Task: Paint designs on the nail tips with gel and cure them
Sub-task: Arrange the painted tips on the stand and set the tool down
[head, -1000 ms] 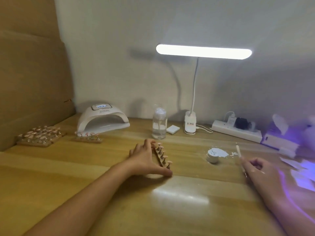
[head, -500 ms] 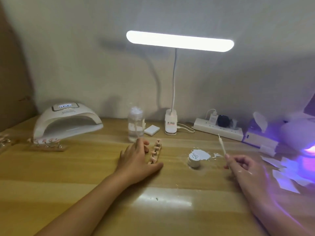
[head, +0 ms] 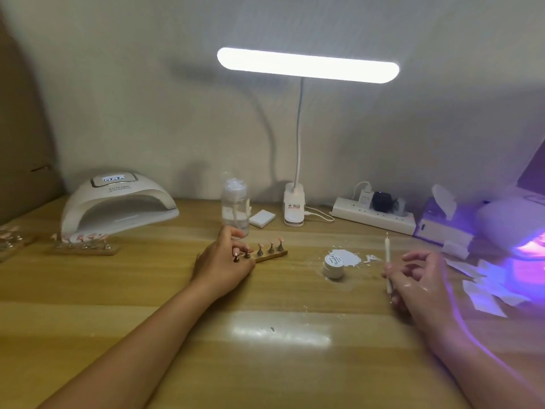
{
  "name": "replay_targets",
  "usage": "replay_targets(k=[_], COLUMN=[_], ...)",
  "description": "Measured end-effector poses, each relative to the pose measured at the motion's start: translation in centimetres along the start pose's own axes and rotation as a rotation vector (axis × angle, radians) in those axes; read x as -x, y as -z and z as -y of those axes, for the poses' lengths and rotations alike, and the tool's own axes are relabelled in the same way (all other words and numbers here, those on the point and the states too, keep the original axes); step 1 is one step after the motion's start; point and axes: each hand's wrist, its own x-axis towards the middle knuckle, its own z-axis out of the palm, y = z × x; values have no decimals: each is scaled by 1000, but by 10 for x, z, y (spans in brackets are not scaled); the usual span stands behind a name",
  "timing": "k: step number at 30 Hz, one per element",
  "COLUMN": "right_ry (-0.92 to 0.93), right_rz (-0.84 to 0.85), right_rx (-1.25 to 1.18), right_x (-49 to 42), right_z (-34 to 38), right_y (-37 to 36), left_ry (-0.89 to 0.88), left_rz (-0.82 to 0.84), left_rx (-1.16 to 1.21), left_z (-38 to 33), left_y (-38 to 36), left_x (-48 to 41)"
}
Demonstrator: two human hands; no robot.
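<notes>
My left hand (head: 222,265) grips the left end of a small wooden strip (head: 272,255) that carries several nail tips on little stands; the strip lies flat on the table, running left to right. My right hand (head: 418,280) pinches a thin white brush (head: 387,261), its tip pointing up. A small white gel jar (head: 332,265) stands between the hands, beside a smear of white gel (head: 346,256) on the table. A white curing lamp (head: 118,206) stands at the back left, unlit inside.
Another strip of nail tips (head: 85,246) lies before the lamp, more at the left edge (head: 10,242). A clear bottle (head: 235,203), desk lamp (head: 294,208), power strip (head: 374,216), tissue box (head: 442,228) and a purple-glowing lamp (head: 528,249) line the back. Paper scraps (head: 486,290) lie right.
My left hand has turned the wooden strip from pointing away from me to lying left to right. The view has swung to the right. My right hand keeps the brush.
</notes>
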Motion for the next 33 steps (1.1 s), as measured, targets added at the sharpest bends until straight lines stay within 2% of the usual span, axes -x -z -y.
replay_targets(k=[10,17,22,33], right_ry=[35,-21,-22,-6], right_rz=[94,63,57,86], right_rx=[102,-72,-87,-25], right_x=[-7,-12,-10,-7], right_z=[-1,-4,-3,-3], right_y=[-6,-2,-5,-5], left_ry=[-36,-79,-122,-45], left_rz=[98,126,134,171], left_rx=[68,152,145,179], left_z=[-5,-1,0,-2], left_y=[0,-3,-4,-1], left_x=[3,2,2,1])
